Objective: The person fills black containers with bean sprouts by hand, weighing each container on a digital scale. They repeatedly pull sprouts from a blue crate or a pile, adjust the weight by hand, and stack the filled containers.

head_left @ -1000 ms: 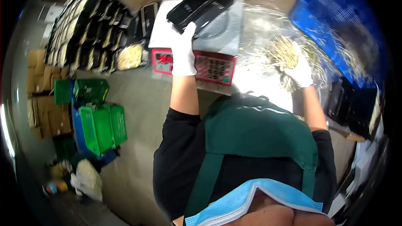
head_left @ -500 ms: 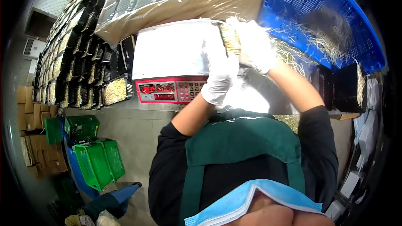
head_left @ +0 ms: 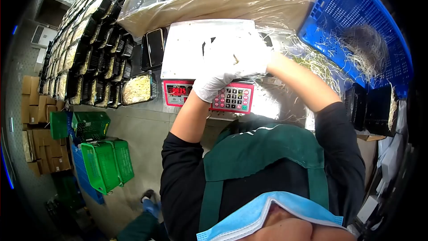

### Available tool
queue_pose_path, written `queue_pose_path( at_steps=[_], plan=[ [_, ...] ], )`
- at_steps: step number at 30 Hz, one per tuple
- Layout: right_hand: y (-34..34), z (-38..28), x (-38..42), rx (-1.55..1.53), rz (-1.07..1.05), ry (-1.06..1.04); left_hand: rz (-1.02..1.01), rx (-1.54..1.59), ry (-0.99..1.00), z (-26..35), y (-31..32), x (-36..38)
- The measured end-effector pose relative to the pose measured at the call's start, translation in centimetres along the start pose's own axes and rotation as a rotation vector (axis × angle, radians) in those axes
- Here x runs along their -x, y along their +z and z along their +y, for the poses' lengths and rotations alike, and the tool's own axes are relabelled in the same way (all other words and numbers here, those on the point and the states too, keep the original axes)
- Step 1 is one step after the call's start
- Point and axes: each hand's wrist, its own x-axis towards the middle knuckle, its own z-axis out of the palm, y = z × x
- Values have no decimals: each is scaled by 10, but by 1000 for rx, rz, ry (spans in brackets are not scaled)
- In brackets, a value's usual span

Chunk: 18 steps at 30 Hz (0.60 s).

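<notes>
My white-gloved left hand (head_left: 217, 72) and my white-gloved right hand (head_left: 255, 56) are together over the right part of the white scale plate (head_left: 185, 47). Dark edges of a black tray (head_left: 208, 44) show at the left hand's far side; the rest is hidden by glare and the gloves. My left hand's fingers close on this tray. The right hand's fingers blend into the glare, so its grip cannot be made out. Below the plate sits the red scale panel (head_left: 232, 98) with a lit display. Loose sprouts (head_left: 312, 58) lie to the right of my hands.
Stacked black trays of sprouts (head_left: 80, 40) stand at left, one filled tray (head_left: 137, 89) nearest. A plastic-lined box (head_left: 214, 6) is behind the scale, a blue crate (head_left: 325, 18) at back right, black trays (head_left: 379, 107) at right. Green baskets (head_left: 107, 163) and a person's leg (head_left: 149, 207) are below left.
Both hands have moved left onto the scale plate with the tray, and the right hand has come against the left. The view has shifted. The other person's leg has changed position.
</notes>
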Motion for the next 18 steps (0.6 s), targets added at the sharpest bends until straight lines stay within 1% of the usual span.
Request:
queue_pose_path(
  at_steps=[1,3,4,5,6,7,8,9,10,12,13,14,15,16,18],
  plan=[
    [-14,9,10,34,-22,25,-5,5,-3,2,-1,-3],
    [-47,22,32,62,-52,58,-204,-143,-190,14,-8,-16],
    [-63,30,43,8,-216,117,-206,-137,-193,11,-5,-14],
    [-71,37,52,-45,-380,174,-162,-190,-103,6,0,-11],
    [-68,39,62,-44,-386,174,-117,-243,-13,3,3,-10],
    [-60,38,73,-159,-284,220,-118,-239,-17,5,2,-13],
    [-49,39,84,-274,-180,268,-266,-189,-137,11,-3,-21],
    [-34,41,92,-227,54,127,-412,-138,-256,14,-5,-24],
    [-33,49,100,-227,53,128,-413,-137,-256,12,-3,-22],
    [-41,58,105,-443,110,116,-318,-260,-147,6,1,-16],
    [-62,59,109,-446,32,277,-320,-263,-145,5,1,-15],
    [-75,66,115,-693,73,397,-241,-293,-68,4,2,-13],
    [-96,64,118,-725,104,500,-159,-323,8,4,2,-11],
    [-98,74,120,-964,224,512,-159,-325,7,8,-2,-13],
    [-115,59,103,-1028,323,510,-307,-103,-205,28,-24,-20]
  ],
)
